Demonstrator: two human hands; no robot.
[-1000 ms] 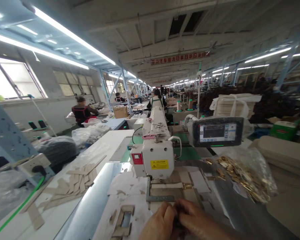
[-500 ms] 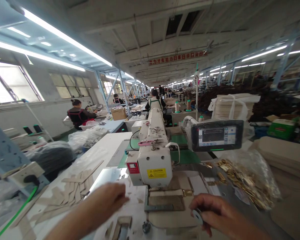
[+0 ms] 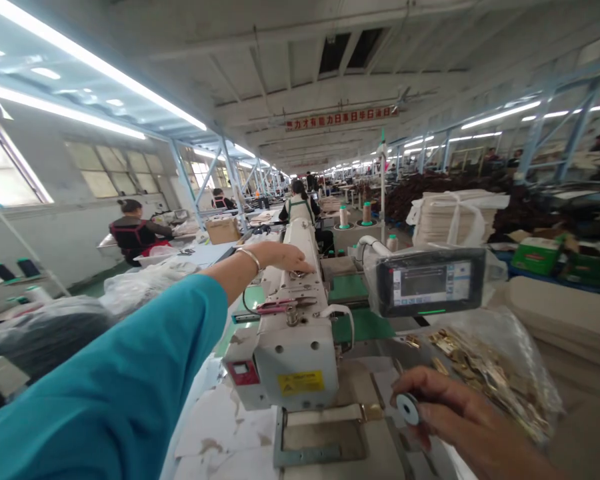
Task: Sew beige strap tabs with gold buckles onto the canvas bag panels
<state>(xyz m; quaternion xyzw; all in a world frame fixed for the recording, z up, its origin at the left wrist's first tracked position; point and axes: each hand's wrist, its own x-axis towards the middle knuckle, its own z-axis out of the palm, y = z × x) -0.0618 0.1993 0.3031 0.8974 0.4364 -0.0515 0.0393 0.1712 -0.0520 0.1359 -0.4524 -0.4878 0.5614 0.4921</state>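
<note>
My left hand [image 3: 283, 257] reaches far forward and rests palm down on top of the white sewing machine [image 3: 293, 320], fingers stretched over a small metal part there. A bangle sits on that wrist, and a teal sleeve fills the lower left. My right hand [image 3: 443, 410] is low at the right, in front of the machine, fingers pinched on a small round bobbin [image 3: 409, 408]. Below the machine head lies a metal clamp frame [image 3: 320, 433] on the bed.
A control screen [image 3: 430, 280] stands right of the machine. Beside it lies a clear bag of gold metal fittings [image 3: 485, 373]. Stacked tan material [image 3: 565, 313] sits at the far right, plastic bags [image 3: 80, 313] at the left. Other people work at tables further back.
My hands came apart from the front of the machine. The left one went forward and up onto the machine's top. The right one moved right, now showing the bobbin.
</note>
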